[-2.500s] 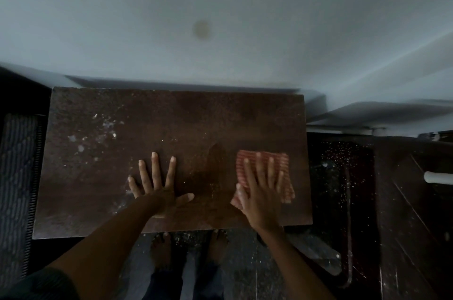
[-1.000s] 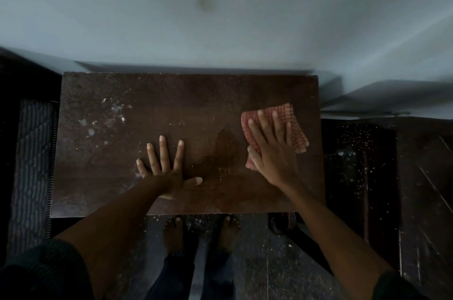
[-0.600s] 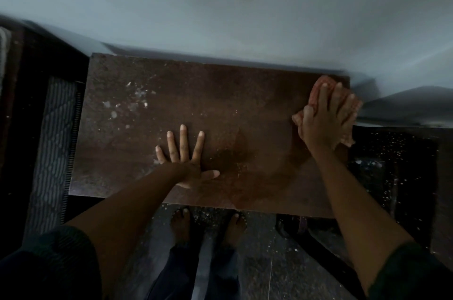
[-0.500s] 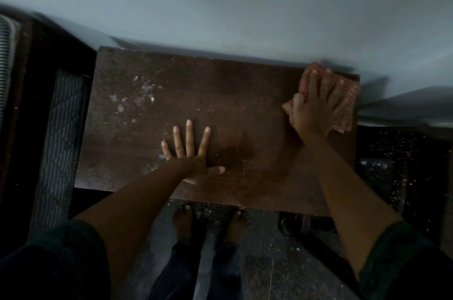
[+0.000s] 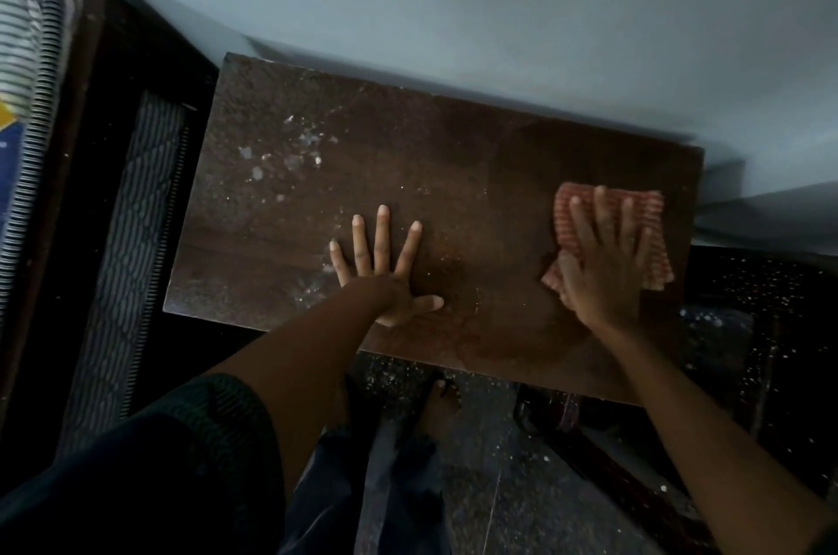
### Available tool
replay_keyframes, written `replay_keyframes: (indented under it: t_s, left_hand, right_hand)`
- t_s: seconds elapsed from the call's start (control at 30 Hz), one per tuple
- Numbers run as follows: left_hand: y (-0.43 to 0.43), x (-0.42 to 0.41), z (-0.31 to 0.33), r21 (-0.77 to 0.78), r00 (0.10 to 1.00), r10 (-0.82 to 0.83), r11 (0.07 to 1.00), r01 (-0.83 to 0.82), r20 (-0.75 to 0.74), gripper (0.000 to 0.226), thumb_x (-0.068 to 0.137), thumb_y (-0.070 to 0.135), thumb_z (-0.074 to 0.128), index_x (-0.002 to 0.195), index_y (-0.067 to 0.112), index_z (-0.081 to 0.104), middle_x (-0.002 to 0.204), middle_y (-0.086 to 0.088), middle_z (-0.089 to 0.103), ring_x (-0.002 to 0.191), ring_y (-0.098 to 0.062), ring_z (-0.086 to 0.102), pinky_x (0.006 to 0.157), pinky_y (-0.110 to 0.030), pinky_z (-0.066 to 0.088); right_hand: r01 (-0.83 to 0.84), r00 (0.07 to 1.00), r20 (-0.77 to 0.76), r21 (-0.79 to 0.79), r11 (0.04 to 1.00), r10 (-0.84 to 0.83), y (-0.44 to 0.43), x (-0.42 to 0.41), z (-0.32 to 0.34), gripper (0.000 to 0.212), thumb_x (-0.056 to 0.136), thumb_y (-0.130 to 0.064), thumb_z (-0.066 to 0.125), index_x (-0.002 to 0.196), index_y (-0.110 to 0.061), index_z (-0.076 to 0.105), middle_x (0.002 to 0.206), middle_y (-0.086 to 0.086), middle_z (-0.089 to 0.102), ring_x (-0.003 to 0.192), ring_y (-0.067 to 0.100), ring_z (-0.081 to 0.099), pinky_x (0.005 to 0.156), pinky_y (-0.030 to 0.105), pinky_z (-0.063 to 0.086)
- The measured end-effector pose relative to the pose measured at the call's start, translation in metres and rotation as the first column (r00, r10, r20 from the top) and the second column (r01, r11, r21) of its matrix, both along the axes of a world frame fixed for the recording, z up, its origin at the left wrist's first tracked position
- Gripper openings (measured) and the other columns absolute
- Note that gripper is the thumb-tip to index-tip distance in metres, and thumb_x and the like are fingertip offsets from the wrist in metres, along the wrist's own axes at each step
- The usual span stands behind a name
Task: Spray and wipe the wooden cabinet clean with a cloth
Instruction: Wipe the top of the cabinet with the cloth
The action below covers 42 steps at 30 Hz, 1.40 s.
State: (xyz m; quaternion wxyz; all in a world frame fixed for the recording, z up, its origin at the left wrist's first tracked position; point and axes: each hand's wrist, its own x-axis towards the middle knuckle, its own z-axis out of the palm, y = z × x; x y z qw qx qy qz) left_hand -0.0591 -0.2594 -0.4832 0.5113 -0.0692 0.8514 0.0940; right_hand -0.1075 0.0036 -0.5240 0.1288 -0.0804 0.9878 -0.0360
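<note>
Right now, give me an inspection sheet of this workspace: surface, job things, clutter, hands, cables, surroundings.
Surface: cabinet top, dark wood, with white specks on its far left part.
Job's things: red checked cloth lies flat near the right edge; no spray bottle in view.
Clutter: nothing seen.
Hands: left hand rests flat on the top, fingers spread; right hand presses the cloth with straight fingers.
Cables: nothing seen.
Surroundings: pale wall behind; speckled floor below; mattress at left.
</note>
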Motion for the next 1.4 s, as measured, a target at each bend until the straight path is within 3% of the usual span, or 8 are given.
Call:
replay_keyframes:
  t_s: [0.2, 0.4, 0.57, 0.83, 0.93, 1.03, 1.13, 1.4]
  left_hand:
    - [-0.001, -0.001, 0.001, 0.001, 1.000, -0.001, 1.000, 0.001, 0.012, 0.103, 0.078, 0.076, 0.038, 0.133, 0.035, -0.040, 0.133, -0.007, -0.058, 0.125, -0.036, -0.048, 0.108, -0.063, -0.017]
    - [0.000, 0.001, -0.003, -0.013, 1.000, 0.002, 1.000, -0.002, -0.019, 0.104, 0.077, 0.076, 0.038, 0.134, 0.036, -0.039, 0.135, -0.007, -0.056, 0.127, -0.035, -0.047, 0.108, -0.064, -0.017]
    - [0.000, 0.007, -0.006, 0.008, 0.994, 0.017, 1.000, -0.016, -0.109, 0.103, 0.077, 0.077, 0.037, 0.134, 0.036, -0.038, 0.136, -0.006, -0.055, 0.127, -0.035, -0.048, 0.107, -0.063, -0.018]
    - [-0.002, 0.012, -0.004, -0.040, 0.967, -0.059, 0.998, 0.051, -0.248, 0.094, 0.081, 0.075, 0.031, 0.141, 0.034, -0.029, 0.148, -0.007, -0.041, 0.136, -0.037, -0.034, 0.109, -0.061, -0.015]
    - [-0.019, 0.016, 0.003, -0.016, 0.839, -0.034, 0.999, 0.030, -0.543, 0.072, 0.089, 0.062, 0.033, 0.149, 0.033, 0.002, 0.158, -0.006, 0.001, 0.146, -0.032, -0.001, 0.113, -0.057, -0.003]
    - [-0.059, 0.022, 0.002, 0.082, 0.663, 0.116, 0.993, -0.083, -0.739, 0.052, 0.092, 0.042, 0.043, 0.141, 0.030, 0.033, 0.150, -0.001, 0.031, 0.142, -0.025, 0.020, 0.114, -0.050, 0.007]
    - [-0.109, 0.039, -0.008, 0.069, 0.587, 0.216, 0.963, -0.262, -0.780, 0.044, 0.092, 0.033, 0.044, 0.135, 0.028, 0.042, 0.147, -0.003, 0.034, 0.138, -0.026, 0.024, 0.114, -0.050, 0.012]
    - [-0.192, 0.075, -0.039, 0.069, 0.454, 0.451, 0.764, -0.642, -0.769, 0.052, 0.097, 0.038, 0.033, 0.142, 0.013, 0.031, 0.145, -0.016, 0.035, 0.132, -0.035, 0.033, 0.107, -0.051, 0.026]
  right_hand:
    - [0.227, 0.974, 0.030, -0.038, 0.973, -0.226, -0.062, -0.066, 0.002, 0.073, 0.087, -0.065, 0.024, 0.149, -0.030, 0.011, 0.159, -0.001, 0.000, 0.145, 0.032, -0.004, 0.114, 0.056, -0.003]
    - [-0.140, 0.990, 0.023, -0.071, 0.988, 0.142, -0.137, -0.072, 0.000, 0.064, 0.095, -0.052, 0.030, 0.149, -0.032, 0.003, 0.159, -0.003, -0.006, 0.145, 0.030, -0.011, 0.111, 0.054, -0.011]
    - [-0.370, 0.929, 0.000, -0.049, 0.928, 0.371, -0.104, -0.020, -0.004, 0.064, 0.089, -0.046, 0.028, 0.149, -0.031, 0.012, 0.159, -0.002, 0.008, 0.146, 0.029, -0.001, 0.114, 0.054, -0.002]
    - [0.048, 0.999, 0.025, 0.011, 0.999, -0.048, -0.064, -0.023, 0.004, 0.061, 0.093, -0.041, 0.034, 0.149, -0.030, 0.014, 0.159, -0.001, 0.005, 0.146, 0.030, -0.001, 0.113, 0.054, 0.000]
    - [0.172, 0.985, 0.031, 0.004, 0.985, -0.172, -0.092, -0.053, 0.004, 0.060, 0.097, -0.038, 0.038, 0.149, -0.033, 0.008, 0.159, -0.004, -0.002, 0.146, 0.028, -0.006, 0.113, 0.054, -0.001]
    - [0.093, 0.995, 0.046, -0.015, 0.996, -0.093, -0.122, -0.075, 0.005, 0.059, 0.098, -0.038, 0.034, 0.149, -0.032, 0.006, 0.159, -0.003, -0.004, 0.145, 0.030, -0.009, 0.113, 0.055, -0.005]
    - [-0.049, 0.999, 0.019, -0.044, 0.998, 0.050, -0.147, -0.066, 0.003, 0.061, 0.095, -0.036, 0.038, 0.149, -0.033, 0.009, 0.159, -0.003, -0.001, 0.145, 0.030, -0.007, 0.113, 0.055, -0.005]
    - [-0.361, 0.932, 0.009, -0.027, 0.932, 0.362, -0.120, 0.023, -0.003, 0.062, 0.091, -0.043, 0.027, 0.149, -0.029, 0.012, 0.159, 0.001, 0.007, 0.145, 0.030, 0.000, 0.115, 0.055, -0.001]
